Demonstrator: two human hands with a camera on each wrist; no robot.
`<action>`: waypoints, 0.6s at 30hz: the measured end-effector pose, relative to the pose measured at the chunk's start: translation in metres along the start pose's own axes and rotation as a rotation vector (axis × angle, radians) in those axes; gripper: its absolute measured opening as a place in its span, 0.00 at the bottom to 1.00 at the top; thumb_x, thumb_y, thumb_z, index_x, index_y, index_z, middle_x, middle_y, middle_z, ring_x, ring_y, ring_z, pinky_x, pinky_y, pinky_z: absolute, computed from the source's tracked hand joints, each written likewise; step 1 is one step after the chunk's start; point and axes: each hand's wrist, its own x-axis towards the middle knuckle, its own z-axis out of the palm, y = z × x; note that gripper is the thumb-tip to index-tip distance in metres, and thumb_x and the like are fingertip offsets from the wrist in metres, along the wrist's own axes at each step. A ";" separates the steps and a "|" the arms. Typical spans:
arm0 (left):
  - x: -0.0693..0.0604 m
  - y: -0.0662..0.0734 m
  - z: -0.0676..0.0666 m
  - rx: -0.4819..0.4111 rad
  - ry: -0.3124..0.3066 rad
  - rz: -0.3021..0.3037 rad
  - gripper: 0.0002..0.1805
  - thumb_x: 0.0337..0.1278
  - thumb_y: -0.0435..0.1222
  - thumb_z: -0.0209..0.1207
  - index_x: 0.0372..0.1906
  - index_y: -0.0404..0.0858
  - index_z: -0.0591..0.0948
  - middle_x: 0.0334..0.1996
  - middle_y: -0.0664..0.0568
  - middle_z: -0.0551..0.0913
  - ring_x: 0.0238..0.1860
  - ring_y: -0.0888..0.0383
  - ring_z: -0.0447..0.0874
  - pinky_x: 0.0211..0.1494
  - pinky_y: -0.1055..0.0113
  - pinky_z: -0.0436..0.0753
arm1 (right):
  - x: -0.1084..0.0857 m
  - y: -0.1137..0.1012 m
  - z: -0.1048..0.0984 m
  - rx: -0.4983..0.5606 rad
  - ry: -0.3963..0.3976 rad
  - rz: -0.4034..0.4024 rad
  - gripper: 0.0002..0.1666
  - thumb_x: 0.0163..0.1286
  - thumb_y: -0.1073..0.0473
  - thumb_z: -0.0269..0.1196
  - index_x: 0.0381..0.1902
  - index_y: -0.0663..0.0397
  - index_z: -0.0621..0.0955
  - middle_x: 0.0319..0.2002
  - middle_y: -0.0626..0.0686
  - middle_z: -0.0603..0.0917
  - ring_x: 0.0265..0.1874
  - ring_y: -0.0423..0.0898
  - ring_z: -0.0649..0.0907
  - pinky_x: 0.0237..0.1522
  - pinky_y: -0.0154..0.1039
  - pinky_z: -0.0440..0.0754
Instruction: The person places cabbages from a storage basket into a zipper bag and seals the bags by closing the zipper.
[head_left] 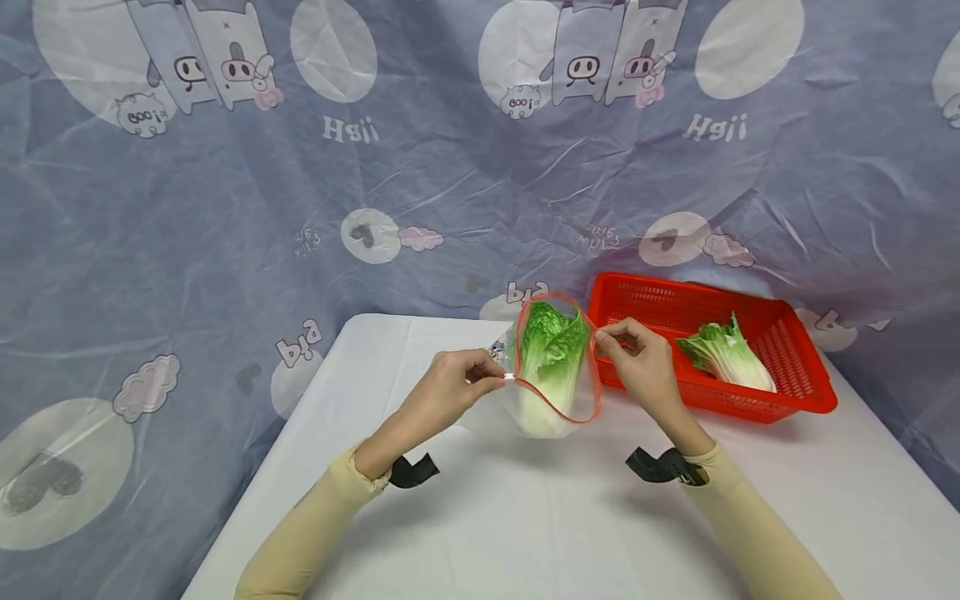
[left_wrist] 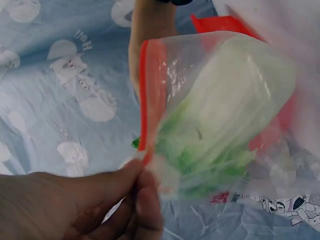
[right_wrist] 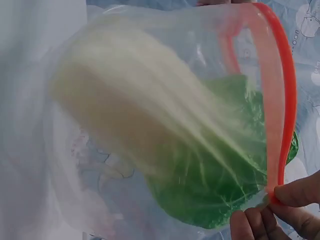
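Note:
A clear zip bag (head_left: 597, 392) with a red-orange zip edge hangs between both hands above the table, its mouth spread wide. Inside it stands a head of Chinese cabbage (head_left: 553, 358), green leaves up toward the mouth and white base down. My left hand (head_left: 450, 383) pinches the left end of the zip edge, by a small white slider (head_left: 509, 377). On the opposite side, my right hand (head_left: 641, 360) pinches the red edge between thumb and finger. In the right wrist view the cabbage (right_wrist: 135, 85) shows through the clear plastic.
Behind and right of the bag stands a red perforated basket (head_left: 810, 367), holding another piece of Chinese cabbage (head_left: 727, 357). A white cloth covers the table (head_left: 525, 533). A blue-grey printed curtain (head_left: 450, 167) hangs along the table's back and left side.

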 end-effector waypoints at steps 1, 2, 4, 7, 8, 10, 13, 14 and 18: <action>0.002 0.000 -0.003 -0.001 0.045 0.005 0.02 0.56 0.34 0.66 0.34 0.42 0.86 0.31 0.58 0.87 0.31 0.66 0.82 0.35 0.71 0.81 | 0.000 0.000 -0.002 0.009 0.000 -0.006 0.08 0.66 0.69 0.62 0.38 0.72 0.81 0.36 0.69 0.84 0.29 0.32 0.84 0.36 0.26 0.83; 0.003 0.000 -0.007 -0.007 0.091 0.010 0.02 0.57 0.35 0.65 0.34 0.43 0.86 0.31 0.58 0.87 0.32 0.66 0.83 0.35 0.70 0.81 | 0.001 0.000 -0.003 0.019 -0.001 -0.012 0.08 0.66 0.69 0.62 0.39 0.72 0.81 0.36 0.69 0.84 0.29 0.33 0.84 0.37 0.25 0.83; 0.008 0.000 -0.015 -0.027 0.181 0.019 0.03 0.57 0.37 0.65 0.35 0.43 0.86 0.32 0.57 0.87 0.33 0.65 0.83 0.37 0.68 0.82 | 0.001 -0.001 -0.007 0.027 -0.004 -0.033 0.07 0.66 0.69 0.62 0.39 0.72 0.80 0.35 0.70 0.83 0.30 0.38 0.84 0.38 0.25 0.82; 0.018 -0.001 -0.028 -0.086 0.275 0.008 0.06 0.57 0.40 0.65 0.37 0.44 0.86 0.33 0.55 0.87 0.33 0.63 0.84 0.38 0.68 0.81 | 0.000 -0.005 -0.013 0.037 -0.016 -0.049 0.07 0.67 0.69 0.61 0.40 0.71 0.80 0.33 0.68 0.83 0.31 0.45 0.83 0.38 0.26 0.82; 0.021 -0.002 -0.033 -0.106 0.293 0.004 0.06 0.57 0.41 0.65 0.37 0.44 0.86 0.32 0.54 0.87 0.33 0.62 0.83 0.37 0.68 0.80 | -0.001 -0.007 -0.014 0.035 -0.019 -0.052 0.08 0.67 0.69 0.61 0.41 0.71 0.80 0.33 0.68 0.83 0.31 0.47 0.83 0.37 0.26 0.81; 0.029 -0.007 -0.040 -0.148 0.316 -0.005 0.08 0.58 0.42 0.64 0.38 0.43 0.86 0.31 0.51 0.86 0.31 0.59 0.83 0.36 0.68 0.79 | -0.003 -0.012 -0.016 0.024 -0.020 -0.049 0.08 0.67 0.68 0.61 0.41 0.70 0.80 0.32 0.66 0.83 0.31 0.49 0.82 0.35 0.26 0.81; 0.038 -0.015 -0.046 -0.207 0.331 -0.031 0.11 0.58 0.43 0.64 0.39 0.40 0.85 0.31 0.45 0.86 0.31 0.53 0.83 0.35 0.69 0.80 | -0.007 -0.020 -0.018 -0.011 -0.017 -0.050 0.08 0.67 0.68 0.61 0.41 0.69 0.80 0.32 0.63 0.82 0.30 0.48 0.80 0.32 0.24 0.79; 0.041 -0.019 -0.047 -0.222 0.335 -0.039 0.12 0.58 0.44 0.64 0.39 0.39 0.85 0.32 0.44 0.86 0.32 0.51 0.83 0.36 0.70 0.81 | -0.009 -0.022 -0.018 -0.008 -0.021 -0.054 0.08 0.67 0.69 0.61 0.42 0.69 0.79 0.33 0.63 0.82 0.30 0.48 0.80 0.31 0.24 0.78; 0.046 -0.028 -0.048 -0.266 0.360 -0.082 0.13 0.58 0.43 0.64 0.39 0.37 0.85 0.33 0.43 0.86 0.34 0.48 0.84 0.38 0.69 0.83 | -0.014 -0.020 -0.021 0.000 -0.070 -0.096 0.17 0.67 0.72 0.59 0.54 0.67 0.76 0.34 0.65 0.79 0.30 0.43 0.79 0.31 0.24 0.77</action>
